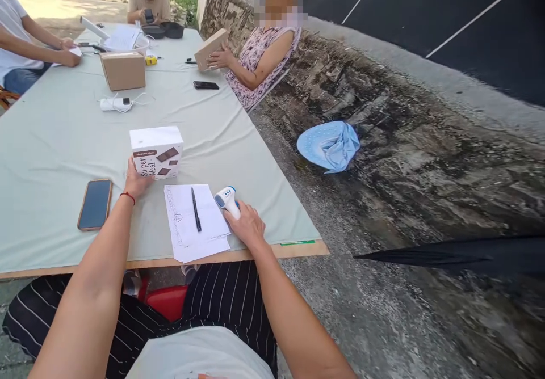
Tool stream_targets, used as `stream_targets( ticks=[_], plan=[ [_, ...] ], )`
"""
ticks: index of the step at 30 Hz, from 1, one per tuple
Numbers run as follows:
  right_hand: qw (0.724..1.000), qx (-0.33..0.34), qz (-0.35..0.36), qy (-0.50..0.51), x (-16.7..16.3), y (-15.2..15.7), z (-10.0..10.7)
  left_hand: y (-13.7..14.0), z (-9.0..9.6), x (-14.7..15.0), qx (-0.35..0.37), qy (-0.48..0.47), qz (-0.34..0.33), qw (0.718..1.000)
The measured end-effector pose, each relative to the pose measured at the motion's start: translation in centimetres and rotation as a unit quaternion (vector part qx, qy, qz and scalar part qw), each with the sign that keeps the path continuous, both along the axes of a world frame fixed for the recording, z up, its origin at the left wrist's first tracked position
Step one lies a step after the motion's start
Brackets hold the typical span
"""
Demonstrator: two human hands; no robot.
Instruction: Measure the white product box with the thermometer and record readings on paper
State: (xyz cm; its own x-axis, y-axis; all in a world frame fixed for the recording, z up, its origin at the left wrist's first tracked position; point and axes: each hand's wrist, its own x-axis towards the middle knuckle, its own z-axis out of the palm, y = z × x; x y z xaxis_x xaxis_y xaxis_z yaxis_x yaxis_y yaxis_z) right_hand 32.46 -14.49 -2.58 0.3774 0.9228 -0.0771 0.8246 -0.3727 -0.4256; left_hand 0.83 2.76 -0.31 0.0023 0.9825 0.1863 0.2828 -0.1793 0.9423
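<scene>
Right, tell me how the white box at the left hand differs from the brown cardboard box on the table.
The white box has brown lettering and pictures, while the brown cardboard box shows no clear print.
The left hand holds the white box; no hand touches the brown cardboard box.
The white box is nearer the wearer, the brown cardboard box farther along the table.
Both are box-shaped.

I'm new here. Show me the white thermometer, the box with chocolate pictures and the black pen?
White thermometer (229, 201): head view, where head meets handle.
Box with chocolate pictures (158, 155): head view, upper front face.
Black pen (196, 211): head view, mid-barrel.
</scene>
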Motion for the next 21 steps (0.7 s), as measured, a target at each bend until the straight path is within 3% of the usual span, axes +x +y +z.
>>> stream_targets(
  ticks=[2,4,7,10,12,16,21],
  plan=[
    [0.997,0.025,-0.027,0.07,0.3,-0.1,-0.2,0.4,-0.1,0.1,-0.031,0.012,-0.005,0.999],
    [0.977,0.096,-0.058,0.181,0.0,-0.2,0.1,-0.2,-0.1,0.0,-0.025,0.05,0.002,0.998],
    [0.895,0.228,-0.038,0.382,-2.4,0.0,1.7,-1.7,-0.1,0.1,-0.004,0.141,0.054,0.989],
    [0.802,0.184,0.033,0.567,-7.0,1.0,4.0,-3.0,-0.4,0.7,0.032,0.235,0.081,0.968],
    [0.763,0.154,0.053,0.625,-10.1,2.0,5.1,-3.5,-0.8,1.0,0.038,0.278,0.084,0.956],
    [0.743,0.129,0.029,0.656,-14.3,3.7,4.8,-3.8,-1.3,1.2,0.022,0.313,0.085,0.946],
    [0.741,0.14,-0.005,0.656,-15.1,4.6,3.2,-4.0,-1.8,1.4,0.018,0.325,0.08,0.942]
  ],
)
